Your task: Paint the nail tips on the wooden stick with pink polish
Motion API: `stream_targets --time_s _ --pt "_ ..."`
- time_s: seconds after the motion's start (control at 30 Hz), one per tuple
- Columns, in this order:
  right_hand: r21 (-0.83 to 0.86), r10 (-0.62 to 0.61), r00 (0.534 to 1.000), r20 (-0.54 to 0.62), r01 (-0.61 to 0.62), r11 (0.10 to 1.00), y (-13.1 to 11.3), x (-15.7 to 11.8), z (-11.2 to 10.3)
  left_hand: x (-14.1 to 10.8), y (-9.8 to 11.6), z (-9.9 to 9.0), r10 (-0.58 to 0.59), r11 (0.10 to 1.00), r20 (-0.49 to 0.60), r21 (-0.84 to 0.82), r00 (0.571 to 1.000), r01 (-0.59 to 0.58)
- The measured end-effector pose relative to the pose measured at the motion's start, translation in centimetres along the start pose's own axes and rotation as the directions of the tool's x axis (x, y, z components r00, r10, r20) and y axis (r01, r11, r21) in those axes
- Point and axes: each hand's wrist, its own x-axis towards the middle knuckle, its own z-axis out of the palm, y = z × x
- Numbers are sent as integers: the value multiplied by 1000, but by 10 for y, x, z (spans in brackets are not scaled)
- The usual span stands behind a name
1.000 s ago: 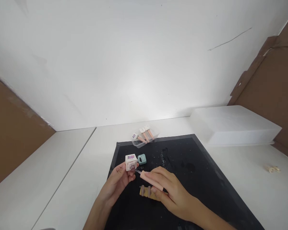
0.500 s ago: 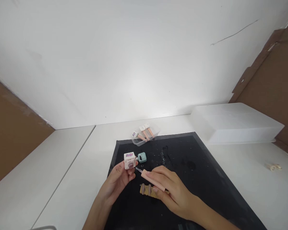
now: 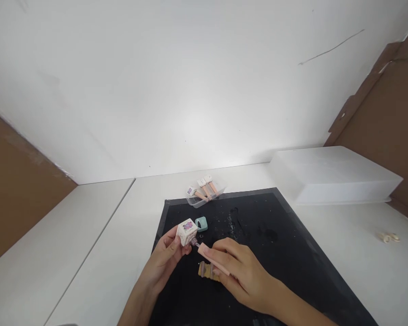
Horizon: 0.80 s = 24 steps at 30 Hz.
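Observation:
My left hand (image 3: 166,254) is closed on a white cube-shaped bottle (image 3: 187,231) with a purple design, its neck tilted down to the right. My right hand (image 3: 243,271) grips a long pink cap (image 3: 213,259), whose thin brush stem (image 3: 197,245) meets the bottle's neck. Below the cap, a tan strip (image 3: 209,271) with mauve bands lies on the black mat (image 3: 279,258), partly hidden by my right fingers. A teal square object (image 3: 201,223) rests just behind the bottle.
A clear tray (image 3: 199,203) with several pink-capped white bottles stands at the mat's back edge. A translucent white bin (image 3: 347,192) is at the back right. Small cream rings (image 3: 388,237) lie on the right. Brown panels flank both sides.
My left hand has tilted the bottle so its neck points down to the right. My right hand has moved slightly left, and the brush tip now meets the neck.

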Motion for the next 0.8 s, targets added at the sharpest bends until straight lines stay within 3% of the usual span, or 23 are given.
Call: stream_targets --time_s 0.27,0.5,0.63,0.7,0.8 --pt "-346 -175 984 -33 153 926 7 -3 11 -5 1 -2 51 993 -26 106 998 -48" --pt "-440 -243 970 26 230 868 5 -6 15 -7 2 3 115 976 -27 187 993 -108" --pt "-257 -163 986 -26 151 954 0 -2 12 -6 1 3 122 978 -56 177 991 -111" --pt "-49 -37 999 -16 37 998 -3 -2 10 -6 1 2 107 984 -64 152 992 -96" --pt "259 167 986 20 -167 951 -8 -2 7 -6 0 -1 97 991 -66 100 993 -90"
